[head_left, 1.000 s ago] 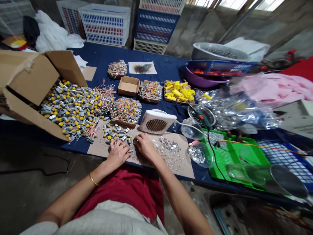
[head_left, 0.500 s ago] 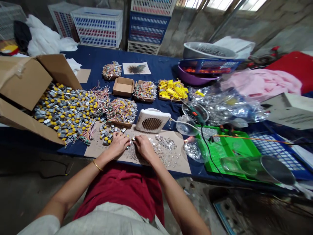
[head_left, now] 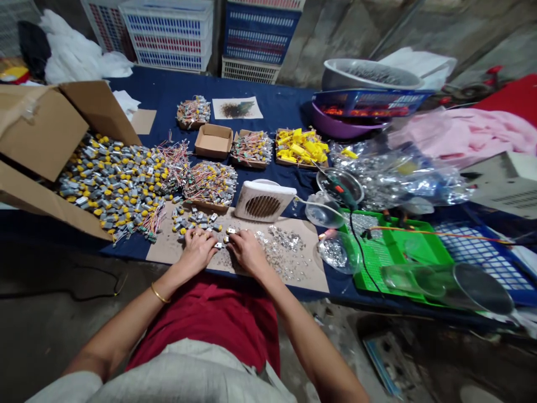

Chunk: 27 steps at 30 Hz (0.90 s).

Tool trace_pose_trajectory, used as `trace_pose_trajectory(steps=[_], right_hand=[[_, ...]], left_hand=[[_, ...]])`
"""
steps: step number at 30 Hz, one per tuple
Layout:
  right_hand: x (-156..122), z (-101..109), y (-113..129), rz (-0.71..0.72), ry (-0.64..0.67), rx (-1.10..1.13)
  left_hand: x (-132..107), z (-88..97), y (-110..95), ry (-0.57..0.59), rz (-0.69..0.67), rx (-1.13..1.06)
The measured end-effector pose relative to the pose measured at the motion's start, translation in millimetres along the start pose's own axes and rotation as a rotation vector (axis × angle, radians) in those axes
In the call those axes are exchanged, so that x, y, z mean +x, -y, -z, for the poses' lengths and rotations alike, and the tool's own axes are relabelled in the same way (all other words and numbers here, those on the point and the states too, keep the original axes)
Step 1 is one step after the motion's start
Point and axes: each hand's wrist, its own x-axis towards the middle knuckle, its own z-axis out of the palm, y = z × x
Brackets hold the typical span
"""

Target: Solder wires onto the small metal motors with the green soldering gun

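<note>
Both hands work low over a cardboard sheet (head_left: 308, 274) at the table's front edge. My left hand (head_left: 198, 249) is closed with a small motor (head_left: 218, 245) at its fingertips. Beside it, my right hand (head_left: 247, 253) pinches another small motor (head_left: 227, 239) between thumb and fingers. A further silver motor (head_left: 230, 230) lies just beyond the right fingertips. Loose motors with yellow ends (head_left: 197, 217) are spread behind my left hand. To the right of my right hand, small metal pieces (head_left: 289, 239) are scattered over the cardboard.
A tipped carton (head_left: 37, 134) spills a heap of motors (head_left: 121, 184) at left. Behind the hands stand a white fan (head_left: 265, 200) and boxes of wired motors (head_left: 212, 184). To the right are a bowl of metal pieces (head_left: 335, 254), a green tray (head_left: 428, 249) and a screwdriver (head_left: 342, 193).
My hands have drawn slightly apart, and the left has shifted a little left. A motor near the right fingertips shows more plainly now. The whole view has shifted slightly.
</note>
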Motion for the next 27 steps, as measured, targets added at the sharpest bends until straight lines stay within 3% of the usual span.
trace_pose_trajectory(steps=[7, 12, 17, 21, 27], right_hand=[[0.5, -5.5, -1.3, -0.075, -0.065, -0.036], [-6.7, 0.4, 3.5, -0.061, -0.098, -0.036], [-14.4, -5.0, 18.8, 0.009, -0.083, -0.043], [-17.0, -12.5, 16.7, -0.006, -0.107, -0.051], [-9.8, -13.6, 3.9, -0.023, -0.129, -0.016]], left_hand=[[9.0, -19.2, -15.0, 0.001, -0.005, -0.047], [31.8, -3.8, -0.9, -0.081, 0.043, -0.02], [58.3, 14.0, 8.7, 0.068, -0.073, 0.101], [38.4, 12.8, 0.3, 0.061, -0.114, 0.022], [4.0, -13.6, -19.8, 0.041, -0.079, -0.085]])
